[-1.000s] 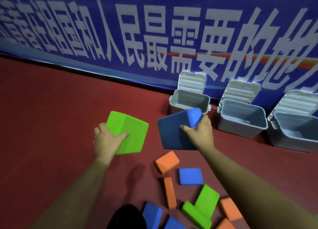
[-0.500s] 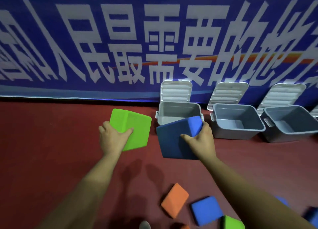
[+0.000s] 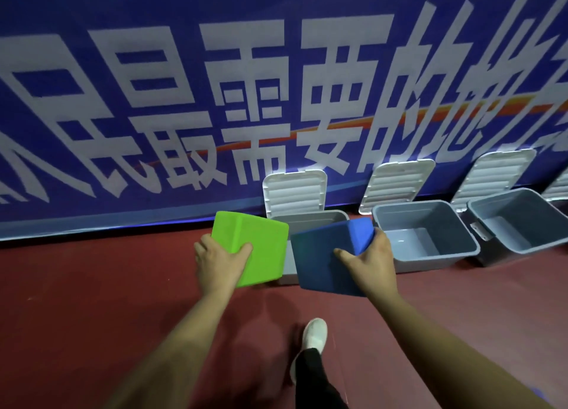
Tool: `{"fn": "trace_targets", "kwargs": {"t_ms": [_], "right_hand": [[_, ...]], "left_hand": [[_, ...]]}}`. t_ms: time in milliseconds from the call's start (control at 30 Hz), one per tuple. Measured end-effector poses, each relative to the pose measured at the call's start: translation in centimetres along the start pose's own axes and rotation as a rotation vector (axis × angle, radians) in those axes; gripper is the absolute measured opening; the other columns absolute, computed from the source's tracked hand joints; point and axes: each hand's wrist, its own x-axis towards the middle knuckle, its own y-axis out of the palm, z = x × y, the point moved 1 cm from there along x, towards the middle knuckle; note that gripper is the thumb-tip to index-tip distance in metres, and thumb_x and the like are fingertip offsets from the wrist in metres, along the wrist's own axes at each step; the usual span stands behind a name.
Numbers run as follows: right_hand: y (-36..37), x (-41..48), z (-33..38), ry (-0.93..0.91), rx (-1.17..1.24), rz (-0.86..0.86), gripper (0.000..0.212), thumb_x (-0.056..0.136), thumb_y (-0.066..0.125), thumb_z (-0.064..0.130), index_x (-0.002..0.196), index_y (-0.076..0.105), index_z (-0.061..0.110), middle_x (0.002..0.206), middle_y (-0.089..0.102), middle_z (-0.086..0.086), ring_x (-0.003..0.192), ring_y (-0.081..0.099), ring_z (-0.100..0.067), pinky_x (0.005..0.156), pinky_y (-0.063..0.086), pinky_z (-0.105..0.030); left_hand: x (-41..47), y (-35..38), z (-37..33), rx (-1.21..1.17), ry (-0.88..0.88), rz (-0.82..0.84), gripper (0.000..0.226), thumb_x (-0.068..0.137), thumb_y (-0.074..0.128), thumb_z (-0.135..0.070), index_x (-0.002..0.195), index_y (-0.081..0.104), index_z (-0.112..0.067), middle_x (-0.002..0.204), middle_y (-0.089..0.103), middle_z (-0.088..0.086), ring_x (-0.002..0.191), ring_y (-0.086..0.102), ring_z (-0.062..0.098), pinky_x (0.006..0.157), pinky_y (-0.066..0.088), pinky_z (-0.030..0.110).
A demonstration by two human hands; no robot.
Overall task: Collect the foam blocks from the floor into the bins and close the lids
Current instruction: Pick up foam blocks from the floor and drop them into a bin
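My left hand (image 3: 218, 262) grips a big green foam cube (image 3: 258, 248) by its near corner. My right hand (image 3: 370, 262) grips a big blue foam cube (image 3: 319, 261) at its right edge. Both cubes hang in the air just in front of the leftmost grey bin (image 3: 310, 218), hiding most of it. Its white lid (image 3: 294, 190) stands open against the wall. Two more grey bins (image 3: 425, 233) (image 3: 519, 221) stand to the right, lids open and nothing visible inside them.
A blue banner (image 3: 215, 101) with large white characters covers the wall behind the bins. The floor (image 3: 92, 301) is dark red. My foot in a white shoe (image 3: 314, 335) steps forward below the hands. A bit of blue shows at the bottom right edge.
I have walked closer to the bins with both cubes held out; the bins look larger and the loose blocks on the floor have dropped out of view.
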Motion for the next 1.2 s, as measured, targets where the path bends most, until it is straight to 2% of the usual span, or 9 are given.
{"fn": "trace_targets", "kwargs": {"t_ms": [133,267,367,533,767,967,1067,1200], "right_hand": [[6.1,11.3,-1.9,0.018,-0.029,0.039,0.089,0.058,0.079,0.053,0.13,0.044,0.013,0.121,0.053,-0.006,0.114,0.051,-0.028,0.095,0.048,-0.046],[12.3,22.9,-4.2,0.06,-0.097,0.085,0.088,0.062,0.081,0.049,0.13,0.043,0.008,0.12,0.053,-0.01,0.115,0.05,-0.031,0.097,0.046,-0.048],[16.4,29.8,-6.0,0.091,-0.164,0.126,0.088,0.067,0.083,0.039,0.134,0.04,0.003,0.126,0.051,-0.017,0.12,0.046,-0.035,0.103,0.041,-0.049],[23.5,38.5,-10.2,0.124,-0.212,0.196,0.082,0.073,0.076,0.028,0.14,0.034,0.005,0.129,0.044,-0.018,0.119,0.041,-0.035,0.103,0.037,-0.045],[35.7,44.6,-21.2,0.235,-0.258,0.243,0.085,0.073,0.077,0.031,0.14,0.035,0.0,0.132,0.045,-0.018,0.123,0.04,-0.036,0.106,0.035,-0.045],[46.0,47.0,-29.4,0.294,-0.324,0.292,0.079,0.075,0.078,0.036,0.132,0.038,-0.001,0.128,0.047,-0.021,0.122,0.043,-0.038,0.107,0.036,-0.047],[50.1,48.0,-32.3,0.32,-0.339,0.296,0.079,0.077,0.076,0.04,0.133,0.037,0.001,0.131,0.046,-0.022,0.123,0.042,-0.038,0.105,0.035,-0.044],[54.3,48.7,-35.4,0.339,-0.322,0.316,0.077,0.08,0.075,0.043,0.132,0.038,0.001,0.132,0.047,-0.02,0.125,0.043,-0.037,0.104,0.036,-0.042]], "left_hand": [[8.2,8.9,-1.5,0.038,-0.069,0.028,0.075,0.068,0.083,-0.039,0.116,0.044,0.004,0.118,0.05,0.029,0.111,0.051,0.046,0.093,0.041,0.049],[15.4,18.6,-2.4,0.124,-0.129,0.066,0.074,0.065,0.085,-0.038,0.113,0.046,0.004,0.114,0.051,0.029,0.107,0.053,0.046,0.09,0.043,0.049],[19.1,25.0,-2.2,0.159,-0.174,0.148,0.071,0.064,0.086,-0.036,0.106,0.046,0.004,0.111,0.051,0.029,0.104,0.053,0.046,0.087,0.044,0.047],[24.5,35.7,-0.9,0.222,-0.203,0.274,0.076,0.063,0.086,-0.044,0.109,0.046,0.002,0.112,0.051,0.025,0.102,0.055,0.044,0.084,0.049,0.048],[30.2,52.2,5.7,0.304,-0.272,0.384,0.082,0.067,0.079,-0.057,0.116,0.041,-0.004,0.124,0.049,0.021,0.112,0.054,0.04,0.086,0.048,0.047],[33.6,63.3,12.2,0.374,-0.279,0.425,0.076,0.072,0.071,-0.053,0.12,0.039,-0.003,0.126,0.046,0.019,0.119,0.049,0.039,0.087,0.045,0.045],[34.6,67.3,15.2,0.408,-0.212,0.458,0.077,0.072,0.071,-0.055,0.119,0.04,-0.001,0.125,0.049,0.019,0.117,0.051,0.039,0.088,0.045,0.044],[34.9,71.5,17.8,0.469,-0.108,0.455,0.081,0.071,0.067,-0.069,0.114,0.042,-0.006,0.121,0.054,0.016,0.11,0.056,0.038,0.092,0.046,0.047]]}}
